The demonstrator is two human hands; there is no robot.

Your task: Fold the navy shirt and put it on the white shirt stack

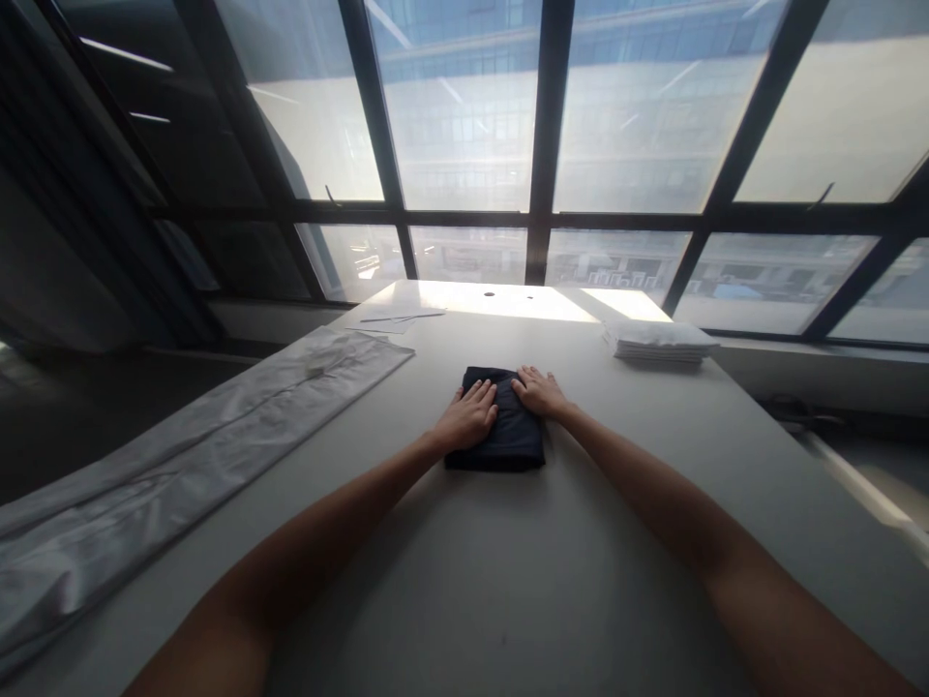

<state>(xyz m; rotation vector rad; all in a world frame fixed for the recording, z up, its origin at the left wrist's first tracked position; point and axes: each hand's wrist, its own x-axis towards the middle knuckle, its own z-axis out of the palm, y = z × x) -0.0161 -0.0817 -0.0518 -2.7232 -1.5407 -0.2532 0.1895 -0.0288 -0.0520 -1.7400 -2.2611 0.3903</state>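
Note:
A dark folded cloth [512, 438] lies as a compact rectangle on the white table [508, 571], in the middle of the view. My left hand [471, 414] rests flat on the cloth's left part, its fingers stretched out. On the upper right part of the cloth lies my right hand [538, 391], also with fingers extended. Both palms face down, and neither hand is closed around anything.
A long grey-white sheet of fabric [218, 455] covers the table's left side. Folded white cloths [659, 342] are stacked at the back right. Thin papers [392, 319] lie at the back left. Large windows [464, 116] stand beyond the table's far edge.

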